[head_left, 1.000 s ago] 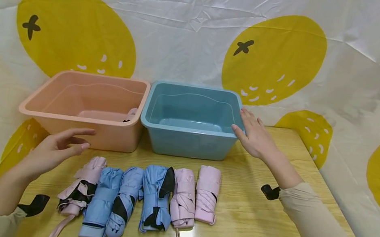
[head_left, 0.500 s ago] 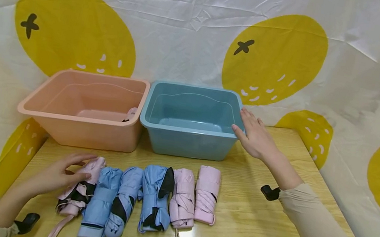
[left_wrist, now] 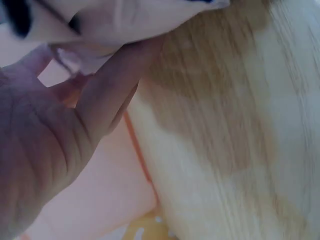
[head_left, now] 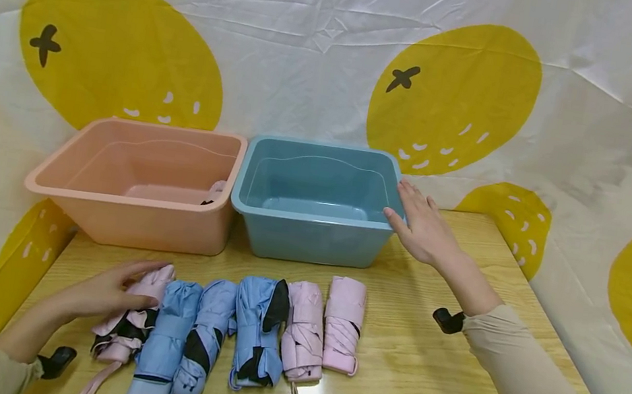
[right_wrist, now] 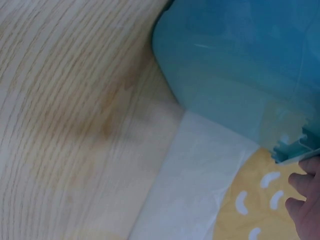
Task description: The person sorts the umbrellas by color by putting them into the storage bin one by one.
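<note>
My left hand (head_left: 98, 292) grips the leftmost folded pink umbrella (head_left: 159, 279), thumb on its near side and fingers over its far end. In the left wrist view, the thumb and fingers lie against the pink fabric (left_wrist: 135, 22). The strap of this umbrella trails toward the table's front. My right hand (head_left: 426, 230) rests with straight fingers on the right rim of the blue bin (head_left: 309, 240). In the right wrist view, only its fingers (right_wrist: 302, 187) show, at the bin's edge. Beside the held umbrella lies a blue folded umbrella (head_left: 166, 338).
Left of the blue bin stands a pink bin (head_left: 146, 226) with part of a pink item (head_left: 215, 190) inside. Along the wooden table (head_left: 418, 376), the row continues with another blue umbrella (head_left: 217, 305), a third blue one (head_left: 256, 311) and two pink ones, the rightmost umbrella (head_left: 347, 300) included.
My left hand has come down from in front of the pink bin onto the leftmost pink umbrella and taken hold of it. The right hand stays on the blue bin's rim.
</note>
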{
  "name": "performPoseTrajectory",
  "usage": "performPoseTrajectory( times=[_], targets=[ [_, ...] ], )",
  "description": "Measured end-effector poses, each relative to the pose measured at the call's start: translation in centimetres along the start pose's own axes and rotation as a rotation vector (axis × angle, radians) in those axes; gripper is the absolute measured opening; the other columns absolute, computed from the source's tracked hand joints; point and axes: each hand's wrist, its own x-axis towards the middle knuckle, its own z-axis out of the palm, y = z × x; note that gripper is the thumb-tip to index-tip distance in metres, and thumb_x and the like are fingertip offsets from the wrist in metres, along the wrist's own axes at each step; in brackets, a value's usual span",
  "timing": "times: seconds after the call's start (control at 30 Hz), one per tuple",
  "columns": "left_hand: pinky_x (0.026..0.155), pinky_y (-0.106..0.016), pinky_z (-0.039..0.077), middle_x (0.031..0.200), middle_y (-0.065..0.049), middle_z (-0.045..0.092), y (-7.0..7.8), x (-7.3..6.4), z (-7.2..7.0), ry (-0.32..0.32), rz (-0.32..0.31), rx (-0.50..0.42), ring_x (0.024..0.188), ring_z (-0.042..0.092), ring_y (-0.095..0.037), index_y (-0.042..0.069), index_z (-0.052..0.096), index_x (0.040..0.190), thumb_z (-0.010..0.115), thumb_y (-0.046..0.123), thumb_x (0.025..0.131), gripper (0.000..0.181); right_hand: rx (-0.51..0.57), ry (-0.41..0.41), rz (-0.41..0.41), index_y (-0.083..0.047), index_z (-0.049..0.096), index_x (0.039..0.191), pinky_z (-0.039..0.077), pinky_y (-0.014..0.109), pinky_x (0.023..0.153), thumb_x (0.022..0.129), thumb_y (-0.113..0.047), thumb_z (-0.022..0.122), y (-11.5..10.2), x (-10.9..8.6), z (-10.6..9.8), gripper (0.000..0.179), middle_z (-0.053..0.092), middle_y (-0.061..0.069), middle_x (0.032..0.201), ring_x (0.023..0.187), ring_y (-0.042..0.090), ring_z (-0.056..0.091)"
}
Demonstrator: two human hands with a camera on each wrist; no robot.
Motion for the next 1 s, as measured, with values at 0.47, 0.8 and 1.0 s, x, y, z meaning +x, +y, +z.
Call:
performPoseTrajectory(
  times=[0.47,0.8,1.0],
  targets=[
    [0.076,-0.039,0.042,0.132,-0.017,0.046,-0.4,0.9,1.4,0.089,-0.018,-0.07,0.098,0.049,-0.03,0.011,0.044,0.139,0.073,0.026,0.081,0.066,0.003,-0.003,0.005,-0.008,0.011,0.153,0.005,0.053,0.114,0.098,-0.059,0.026,0.1,-0.1,0.0,0.076,0.006,0.005,0.159,0.146,0.024,0.004],
    [0.072,-0.035,0.045,0.134,-0.021,0.045,-0.3,0.1,1.3,0.136,-0.067,-0.147,0.097,0.05,-0.031,0.012,0.043,0.14,0.073,0.025,0.082,0.066,0.001,-0.003,0.004,-0.008,0.011,0.153,0.005,0.052,0.114,0.097,-0.059,0.026,0.2,-0.1,0.0,0.076,0.003,0.001,0.159,0.146,0.023,0.004],
    [0.07,-0.036,0.046,0.137,-0.024,0.04,0.3,-0.9,0.7,0.2,-0.07,-0.156,0.101,0.049,-0.036,0.013,0.038,0.144,0.072,0.024,0.084,0.069,0.004,0.004,0.0,-0.008,0.012,0.152,0.006,0.053,0.114,0.098,-0.059,0.026,0.1,0.0,0.1,0.076,0.008,0.006,0.159,0.146,0.024,0.005]
  ],
)
